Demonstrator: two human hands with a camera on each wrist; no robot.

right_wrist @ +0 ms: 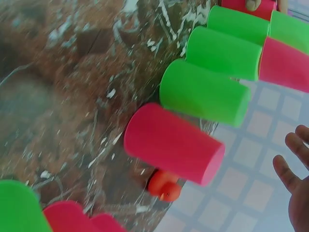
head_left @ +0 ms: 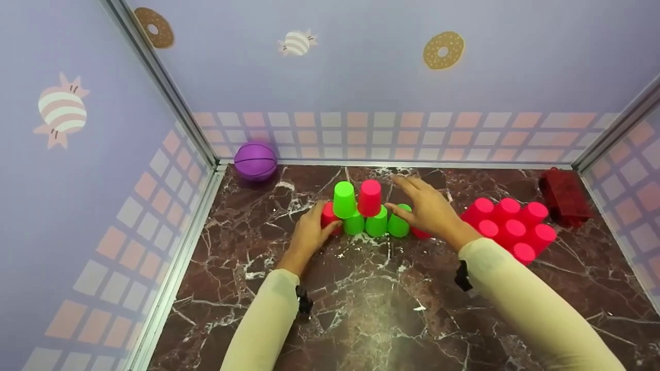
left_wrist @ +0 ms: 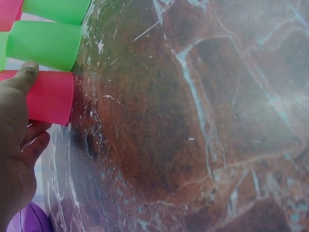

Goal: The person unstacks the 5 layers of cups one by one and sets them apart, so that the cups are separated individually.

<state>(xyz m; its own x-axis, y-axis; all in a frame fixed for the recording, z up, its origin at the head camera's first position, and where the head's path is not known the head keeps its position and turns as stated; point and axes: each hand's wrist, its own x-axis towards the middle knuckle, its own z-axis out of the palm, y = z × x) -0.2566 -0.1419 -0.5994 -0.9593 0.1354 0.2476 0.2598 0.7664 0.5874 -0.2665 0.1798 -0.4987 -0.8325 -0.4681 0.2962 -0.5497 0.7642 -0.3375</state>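
Observation:
A row of upside-down cups stands on the marbled table, with a red cup (head_left: 330,219) at its left end, three green cups (head_left: 376,222) in the middle and another red cup (right_wrist: 171,142) at its right end. Above the row sit an upper green cup (head_left: 344,200) and an upper red cup (head_left: 370,198), side by side. My left hand (left_wrist: 14,140) holds the left-end red cup between thumb and fingers. With fingers spread and nothing in it, my right hand (head_left: 428,208) hovers by the right part of the row, hiding most of the right-end cup in the head view.
Several red cups (head_left: 515,228) stand grouped at the right, near a dark red block-like object (head_left: 564,198). A purple ball (head_left: 256,162) sits in the back left corner. Behind the row is a small orange toy (right_wrist: 164,185). Walls (head_left: 361,77) enclose the back and sides.

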